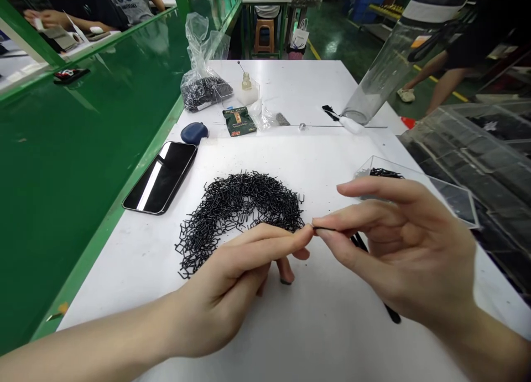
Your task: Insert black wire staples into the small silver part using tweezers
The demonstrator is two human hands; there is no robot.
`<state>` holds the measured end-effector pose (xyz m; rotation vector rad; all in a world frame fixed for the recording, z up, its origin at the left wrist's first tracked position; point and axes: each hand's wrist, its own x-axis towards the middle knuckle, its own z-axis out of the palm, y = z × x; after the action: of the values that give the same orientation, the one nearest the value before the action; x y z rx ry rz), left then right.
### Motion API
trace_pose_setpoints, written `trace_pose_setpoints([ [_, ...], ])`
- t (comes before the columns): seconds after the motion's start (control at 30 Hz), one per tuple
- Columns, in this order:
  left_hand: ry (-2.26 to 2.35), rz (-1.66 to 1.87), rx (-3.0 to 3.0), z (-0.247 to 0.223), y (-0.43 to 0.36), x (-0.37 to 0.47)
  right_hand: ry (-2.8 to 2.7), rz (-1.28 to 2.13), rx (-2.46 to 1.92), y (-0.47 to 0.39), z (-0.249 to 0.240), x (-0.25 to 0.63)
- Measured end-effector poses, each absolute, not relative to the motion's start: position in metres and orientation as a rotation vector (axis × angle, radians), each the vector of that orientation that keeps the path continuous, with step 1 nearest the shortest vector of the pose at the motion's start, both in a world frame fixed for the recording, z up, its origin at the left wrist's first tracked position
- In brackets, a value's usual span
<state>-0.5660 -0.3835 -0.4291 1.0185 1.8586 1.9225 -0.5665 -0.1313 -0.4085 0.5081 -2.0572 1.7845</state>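
Observation:
Between the thumb and index finger of my right hand is a thin black wire-like piece. My left hand is closed, its index fingertip at the left end of that same piece; its thumb tip is partly hidden. Just beyond the left hand, a curved heap of small bent black pieces lies on the white table. A slim black stick-like tool runs behind my right hand, mostly covered by it; whether the hand touches it I cannot tell.
A phone and a dark blue oval object lie left. At the back are a plastic bag, a green packet and a leaning clear bottle. A clear box sits right. People are nearby.

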Motion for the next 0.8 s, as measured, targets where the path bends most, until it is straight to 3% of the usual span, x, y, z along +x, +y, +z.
trace_pose_setpoints([
  [0.8,1.962,1.805,1.083,-0.423,-0.385,-0.56,-2.027,1.618,0.476,-0.13,-0.414,-0.563],
])
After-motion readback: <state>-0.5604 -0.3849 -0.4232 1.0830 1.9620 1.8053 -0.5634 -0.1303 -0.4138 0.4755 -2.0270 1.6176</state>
